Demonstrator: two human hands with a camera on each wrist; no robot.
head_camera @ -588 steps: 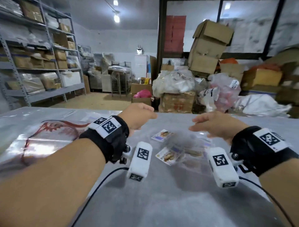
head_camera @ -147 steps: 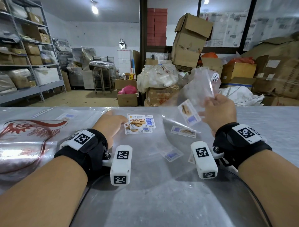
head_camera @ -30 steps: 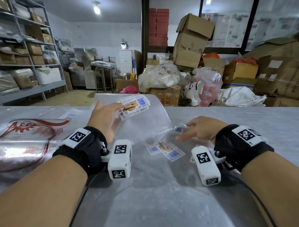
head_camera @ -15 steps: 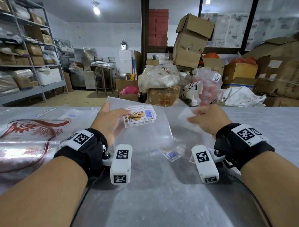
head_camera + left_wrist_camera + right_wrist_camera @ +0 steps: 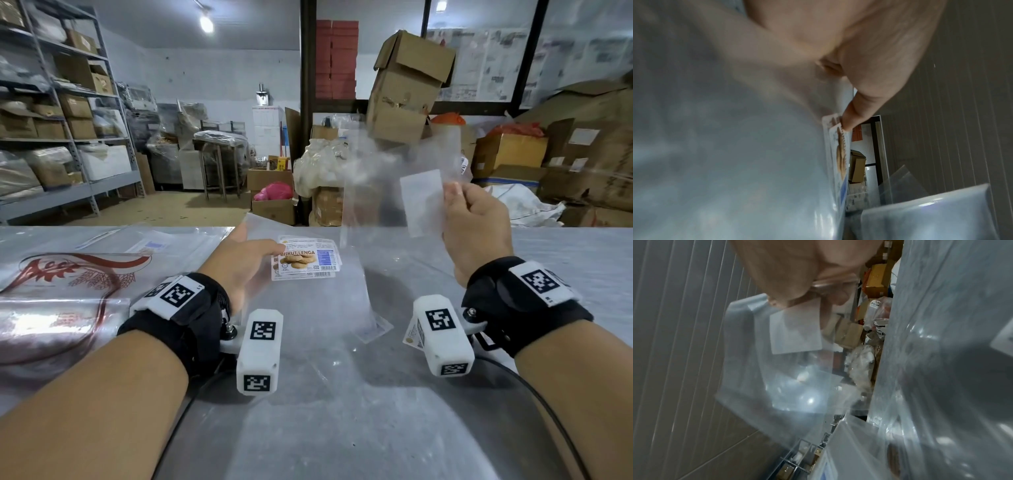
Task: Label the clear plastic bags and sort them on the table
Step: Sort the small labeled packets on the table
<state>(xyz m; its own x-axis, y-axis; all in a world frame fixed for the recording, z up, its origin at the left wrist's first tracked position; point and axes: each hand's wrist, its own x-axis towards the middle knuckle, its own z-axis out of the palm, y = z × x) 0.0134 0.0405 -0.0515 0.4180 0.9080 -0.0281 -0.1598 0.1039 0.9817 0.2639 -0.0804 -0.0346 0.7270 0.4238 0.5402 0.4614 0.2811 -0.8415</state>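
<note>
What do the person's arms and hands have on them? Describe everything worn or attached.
Both forearms are bare, with no sleeves or gloves. The left hand and right hand each have a black wrist strap carrying a white plate with a square black-and-white marker. A white boxy camera with similar markers hangs below each wrist, trailing a thin black cable.

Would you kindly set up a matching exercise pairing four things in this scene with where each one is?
Things:
1. clear bag
2. biscuit labels
3. red-printed bag
4. pink bag

Places:
A. on the floor beyond the table
B. flat on the table, far left
C. raised in the right hand
D. under the left hand's thumb

Pairs: 1-C, 2-D, 3-B, 4-A
</note>
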